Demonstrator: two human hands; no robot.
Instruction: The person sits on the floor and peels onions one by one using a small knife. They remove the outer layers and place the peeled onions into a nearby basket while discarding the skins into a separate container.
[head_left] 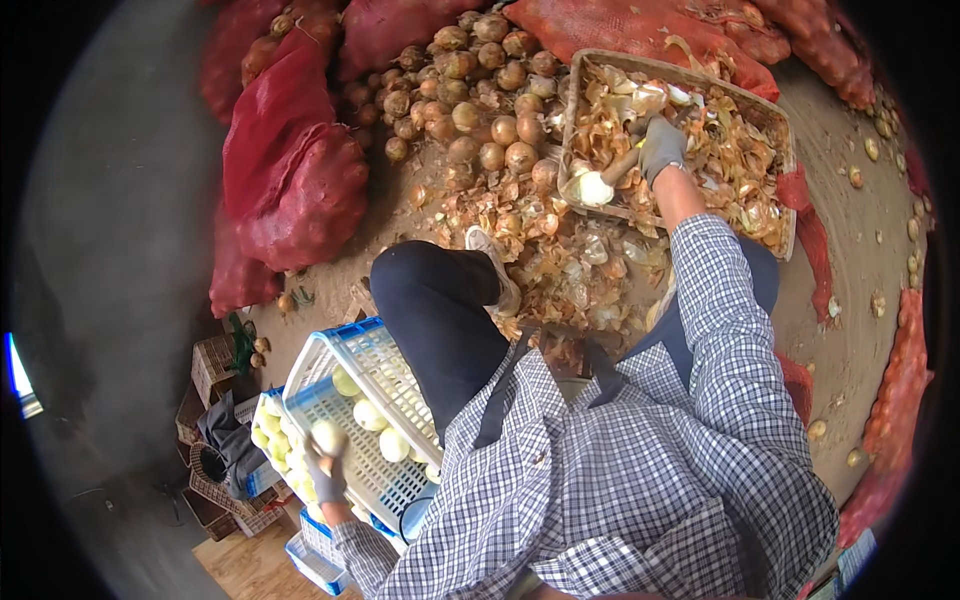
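Observation:
At the lower left, my left hand [325, 478] wears a grey glove and closes round a pale peeled onion [328, 437]. It is over the edge of a white plastic basket [395, 345] with several peeled onions [369, 415] inside. My right hand [661, 150], also gloved, reaches over a shallow tray [572, 128] heaped with brown onion skins [735, 150]. Its fingers are closed round a knife-like tool [621, 168] with a brownish flat end; the grip is partly hidden. Close to that end lies a white peeled onion [592, 188] at the tray's near left corner.
Unpeeled onions [465, 117] are piled on the floor beyond my knee. Red mesh sacks [300, 180] stand at the left, and more lie at the back and right. Loose skins [590, 265] cover the ground between my legs. Brown woven baskets [212, 365] sit behind the white basket.

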